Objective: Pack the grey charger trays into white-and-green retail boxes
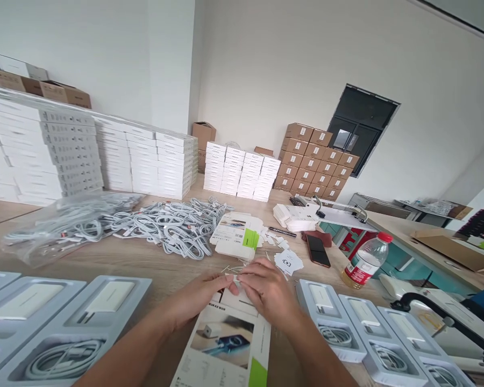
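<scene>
A white printed charger box [221,344] with a cable picture and a green corner lies in front of me, its far end towards my hands. My left hand [210,293] pinches the flap area at that end between thumb and finger. My right hand [266,290] is curled over the same end, its fingers meeting the left thumb; part of the flap is hidden under them. Just beyond, a stack of flat printed cartons [236,231] lies beside a heap of white cables [177,220]. Some thin white strands lie near my fingertips.
Trays with chargers and coiled cables stand left [100,306] and right [326,317]. A drink bottle [367,260], a phone [318,250], a pen [282,232] and white cards [288,262] lie right. White box stacks [141,161] and brown cartons [306,161] stand behind.
</scene>
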Motion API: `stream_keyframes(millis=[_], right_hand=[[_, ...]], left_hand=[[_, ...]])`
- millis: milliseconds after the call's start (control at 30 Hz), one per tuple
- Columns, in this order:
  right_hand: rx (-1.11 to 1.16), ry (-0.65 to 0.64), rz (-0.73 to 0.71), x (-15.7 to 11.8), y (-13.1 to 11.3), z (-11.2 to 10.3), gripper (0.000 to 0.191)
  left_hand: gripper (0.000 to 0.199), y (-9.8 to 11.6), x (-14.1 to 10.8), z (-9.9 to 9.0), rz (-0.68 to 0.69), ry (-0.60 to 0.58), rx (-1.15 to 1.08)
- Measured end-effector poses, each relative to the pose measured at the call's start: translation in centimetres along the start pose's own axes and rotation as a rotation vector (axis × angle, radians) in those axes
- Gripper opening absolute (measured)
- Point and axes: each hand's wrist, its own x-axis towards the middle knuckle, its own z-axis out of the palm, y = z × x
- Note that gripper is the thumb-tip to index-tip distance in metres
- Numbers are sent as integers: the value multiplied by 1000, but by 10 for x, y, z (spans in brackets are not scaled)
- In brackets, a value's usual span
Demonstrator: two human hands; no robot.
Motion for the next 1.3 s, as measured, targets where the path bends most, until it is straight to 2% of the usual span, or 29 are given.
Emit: stream_keyframes(millis=[67,133,233,400,567,767,967,1033,1133,1200,1300], right_hand=[[54,-26,-5,1,-5,0,24],[112,-7,50,0,-7,1,21],[163,48,148,-2,-6,5,22],[206,1,144,-1,-9,10,22],[222,-21,163,1,-12,10,27],[219,-95,189,3,-16,7,36],[188,-115,199,3,-22,4,32],[181,-113,216,4,-23,4,31],[131,-45,273,3,-15,4,26],[67,-5,338,0,-3,2,23],[-58,-29,476,-7,18,-2,24]], left_hand=[[33,0,1,1,-16,-25,-164],[26,1,2,2,-48,-13,-214],[19,2,0,4,-55,0,-88],[23,9,-6,4,101,-77,277],[33,14,-12,4,125,-87,338],[38,11,-11,5,207,-125,515],[36,9,-10,7,275,-148,566],[36,10,-9,8,261,-143,567],[35,12,-10,7,190,-100,564],[35,14,-11,6,132,-57,548],[35,16,-12,2,55,10,509]])
